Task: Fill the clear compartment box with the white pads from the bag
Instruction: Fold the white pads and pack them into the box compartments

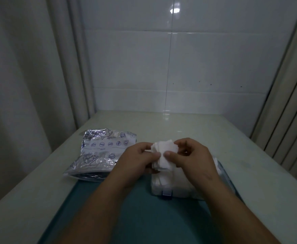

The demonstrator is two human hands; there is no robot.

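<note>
A stack of white pads point(163, 152) is held above the table between both hands. My left hand point(137, 159) grips it from the left, thumb pressed on the front. My right hand point(191, 157) pinches it from the right with thumb and curled fingers. Just below them sits the clear compartment box point(168, 185), holding white pads, with a small latch at its front edge; my right wrist hides its right part. The shiny printed bag point(100, 154) lies flat to the left on the table.
A teal mat point(144, 217) covers the near part of the pale table point(249, 155), under the box. A tiled wall stands behind, and curtains hang at the left and right sides.
</note>
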